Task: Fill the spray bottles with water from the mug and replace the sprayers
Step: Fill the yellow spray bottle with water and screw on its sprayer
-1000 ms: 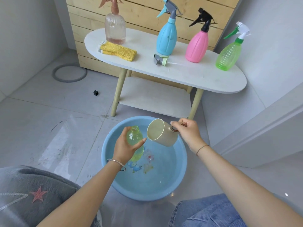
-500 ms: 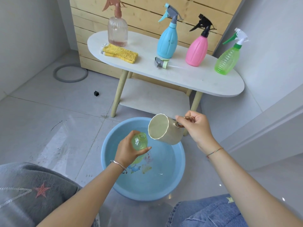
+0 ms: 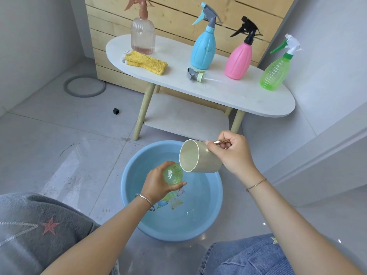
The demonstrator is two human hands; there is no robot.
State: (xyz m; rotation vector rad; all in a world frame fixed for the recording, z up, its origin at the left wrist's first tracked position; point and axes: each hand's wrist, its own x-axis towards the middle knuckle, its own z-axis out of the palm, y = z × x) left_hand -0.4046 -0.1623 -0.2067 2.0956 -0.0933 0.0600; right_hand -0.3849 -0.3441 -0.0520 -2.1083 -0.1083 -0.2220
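Note:
My left hand (image 3: 158, 185) grips a yellow-green bottle (image 3: 173, 176) with no sprayer, its open neck pointing up over the blue basin (image 3: 131, 197). My right hand (image 3: 231, 153) holds a cream mug (image 3: 200, 158) by its copper handle. The mug is tipped sideways, its lower rim right at the bottle's mouth. A loose grey sprayer (image 3: 195, 74) lies on the white table (image 3: 228, 96). Several bottles with sprayers stand there: clear (image 3: 143, 36), blue (image 3: 203, 51), pink (image 3: 239, 60), green (image 3: 275, 73).
A yellow cloth (image 3: 146, 63) lies on the table's left part. The basin holds shallow water and sits on the grey tiled floor. A grey ring (image 3: 85, 86) and a small black cube (image 3: 116, 111) lie on the floor at left. My knees frame the bottom.
My right hand has lifted and tilted the mug further, bringing its rim down to the bottle's mouth. My left hand has angled the bottle's neck toward the mug.

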